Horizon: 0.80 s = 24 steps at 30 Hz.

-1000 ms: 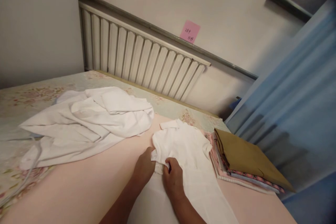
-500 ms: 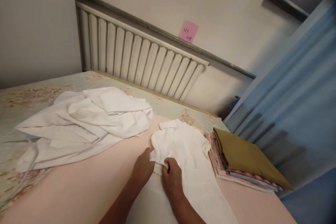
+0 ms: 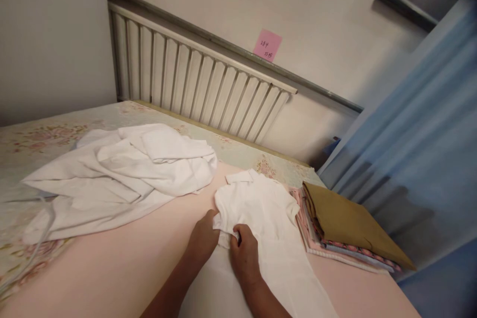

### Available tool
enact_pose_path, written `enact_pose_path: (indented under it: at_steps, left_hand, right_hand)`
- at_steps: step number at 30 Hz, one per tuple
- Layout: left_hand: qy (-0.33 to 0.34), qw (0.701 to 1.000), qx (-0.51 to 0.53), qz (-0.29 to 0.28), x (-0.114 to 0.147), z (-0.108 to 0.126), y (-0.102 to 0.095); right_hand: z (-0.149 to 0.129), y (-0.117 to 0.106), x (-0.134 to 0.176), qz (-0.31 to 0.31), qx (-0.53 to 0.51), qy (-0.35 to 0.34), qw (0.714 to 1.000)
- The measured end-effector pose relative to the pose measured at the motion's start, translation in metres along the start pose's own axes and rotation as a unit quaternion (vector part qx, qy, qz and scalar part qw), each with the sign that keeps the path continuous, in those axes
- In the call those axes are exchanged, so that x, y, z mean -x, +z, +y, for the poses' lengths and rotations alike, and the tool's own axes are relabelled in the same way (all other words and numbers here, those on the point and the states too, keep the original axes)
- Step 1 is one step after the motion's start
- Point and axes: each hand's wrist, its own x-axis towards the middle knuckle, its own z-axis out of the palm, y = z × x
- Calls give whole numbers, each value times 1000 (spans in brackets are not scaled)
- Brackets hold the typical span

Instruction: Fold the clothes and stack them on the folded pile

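A white short-sleeved dress (image 3: 278,253) is lying flat on a pink sheet (image 3: 130,263), its collar pointing toward the radiator (image 3: 194,74), its skirt running out of sight at the near edge. It is stretching forward and rightward from the person's two hands, which are working at its left side, near the sleeve. The left hand (image 3: 204,236) is closing thumb against fingers, pinching a bit of white edge at the tips; the right hand (image 3: 245,251), just beside it but not touching, is curling its fingers and gripping the same edge, while its wrist is hovering over or resting on the dress, I can't tell which. Well to the left, a rumpled white cloth (image 3: 149,169) is sprawling over sheet and floral bed cover (image 3: 48,134). Close by the other sleeve, a folded olive-brown cloth (image 3: 350,223) is topping a fabric stack (image 3: 309,238).
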Motion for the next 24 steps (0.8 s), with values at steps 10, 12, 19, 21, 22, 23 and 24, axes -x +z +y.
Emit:
enact_pose_path:
  at_steps: [10, 12, 19, 21, 22, 23, 24]
  left_hand:
    - [11, 1000, 0, 3, 0, -3, 1]
    - [11, 1000, 0, 2, 0, -3, 1]
    - [10, 1000, -11, -2, -2, -6, 2]
    - [3, 1000, -2, -12, -2, -7, 3]
    - [-6, 1000, 9, -21, -2, -7, 3]
    - [-18, 999, 27, -31, -1, -6, 3]
    - [-31, 997, 47, -43, 0, -6, 4]
  right_hand:
    - [-2, -1, 1, -25, -1, 23, 999]
    - [-1, -1, 2, -29, -2, 24, 999]
    - [0, -1, 0, -21, -1, 18, 1000]
    - [1, 0, 0, -21, -4, 19, 1000]
    - [1, 0, 0, -22, -6, 20, 1000]
    - [2, 1, 0, -24, -7, 22, 999]
    - [2, 1, 0, -26, -8, 25, 999]
